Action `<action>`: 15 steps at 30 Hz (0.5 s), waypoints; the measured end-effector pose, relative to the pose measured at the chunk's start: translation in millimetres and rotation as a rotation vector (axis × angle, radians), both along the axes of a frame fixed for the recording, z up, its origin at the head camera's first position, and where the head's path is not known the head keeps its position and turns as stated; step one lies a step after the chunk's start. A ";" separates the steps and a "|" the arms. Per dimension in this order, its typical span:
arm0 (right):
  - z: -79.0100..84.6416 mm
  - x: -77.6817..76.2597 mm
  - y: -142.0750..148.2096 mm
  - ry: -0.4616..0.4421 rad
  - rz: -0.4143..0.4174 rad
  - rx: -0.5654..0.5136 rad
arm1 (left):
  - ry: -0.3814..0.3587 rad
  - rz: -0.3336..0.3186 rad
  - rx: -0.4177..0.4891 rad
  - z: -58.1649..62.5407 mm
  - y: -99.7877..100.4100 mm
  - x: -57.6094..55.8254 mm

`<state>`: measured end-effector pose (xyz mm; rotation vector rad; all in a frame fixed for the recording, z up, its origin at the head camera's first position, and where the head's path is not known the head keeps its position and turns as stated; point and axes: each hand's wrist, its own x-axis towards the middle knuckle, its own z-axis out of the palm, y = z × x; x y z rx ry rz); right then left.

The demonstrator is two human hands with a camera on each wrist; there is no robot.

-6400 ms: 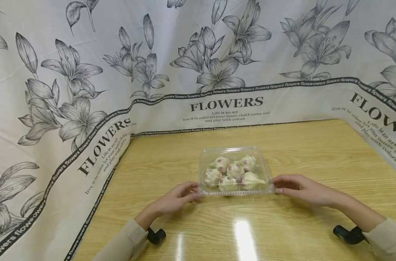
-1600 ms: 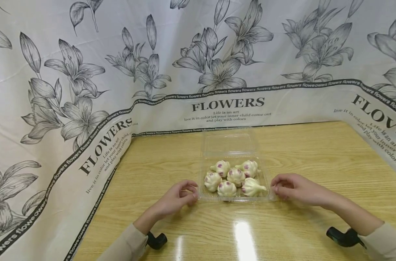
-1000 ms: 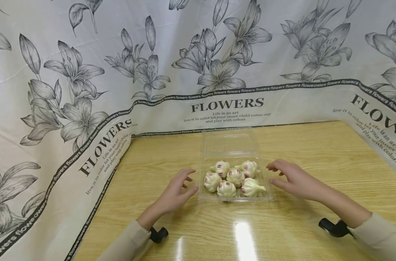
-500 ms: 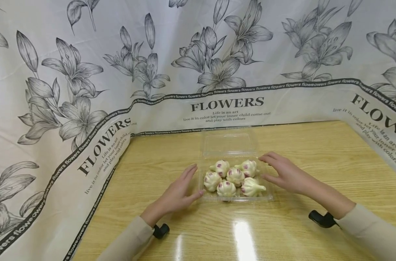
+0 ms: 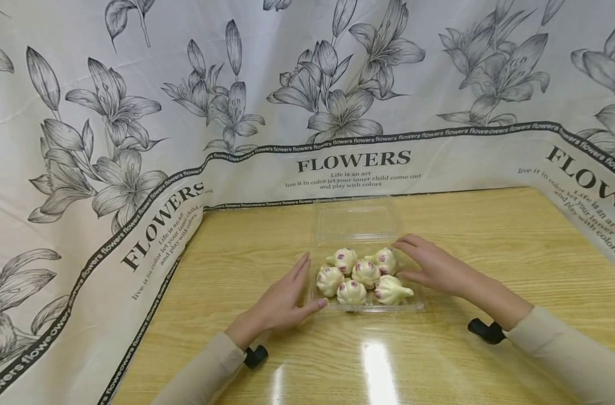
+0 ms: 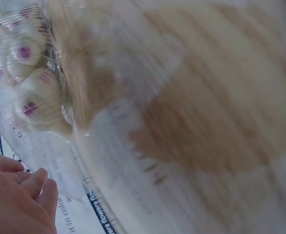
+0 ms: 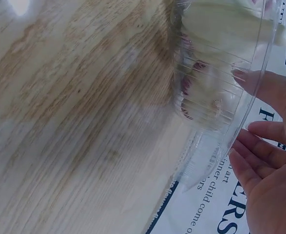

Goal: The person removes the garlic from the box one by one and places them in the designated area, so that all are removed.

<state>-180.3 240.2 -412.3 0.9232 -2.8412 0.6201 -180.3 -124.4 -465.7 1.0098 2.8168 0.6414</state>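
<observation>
A clear plastic box (image 5: 373, 309) sits on the table, its hinged lid (image 5: 358, 222) folded back flat. Several garlic bulbs (image 5: 351, 293), cream with purple marks, lie in its base. My left hand (image 5: 275, 302) is at the box's left side, fingers extended, thumb over the front left corner. At the right side, my right hand (image 5: 436, 267) reaches over the rim, its thumb and fingers near the bulbs on that side. The left wrist view shows the left hand (image 6: 16, 197) beside the box wall. In the right wrist view, the right thumb (image 7: 262, 83) overlaps the clear wall.
The wood-grain table (image 5: 246, 247) extends around the box. A white cloth (image 5: 358, 174) printed with flowers and lettering hangs along the back and both sides. A black wrist mount (image 5: 256, 356) shows under the left sleeve, another mount (image 5: 486, 331) under the right.
The lid, down over the garlic in the earliest frame, now lies back. Both hands have since left the front corners; the right moved left and farther back, the left slightly right.
</observation>
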 end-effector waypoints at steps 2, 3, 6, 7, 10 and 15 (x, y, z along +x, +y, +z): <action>-0.2 -1.5 -1.9 0.005 0.005 0.010 | -0.005 0.004 -0.002 -0.7 0.0 -0.1; -0.2 -2.3 -2.8 0.007 0.008 0.015 | -0.005 0.005 -0.004 -0.9 0.2 -0.1; -0.1 -4.6 -5.3 0.017 0.013 0.043 | -0.005 0.000 -0.015 -1.2 1.9 -0.2; 0.0 -5.3 -6.0 0.018 0.014 0.053 | -0.006 -0.003 -0.020 -1.1 2.8 0.0; -1.2 -7.8 -8.1 0.023 0.016 0.077 | -0.011 -0.015 -0.036 -1.1 6.1 0.4; -5.2 -13.6 -10.4 0.052 0.030 0.098 | -0.026 -0.014 -0.051 -1.7 11.0 0.1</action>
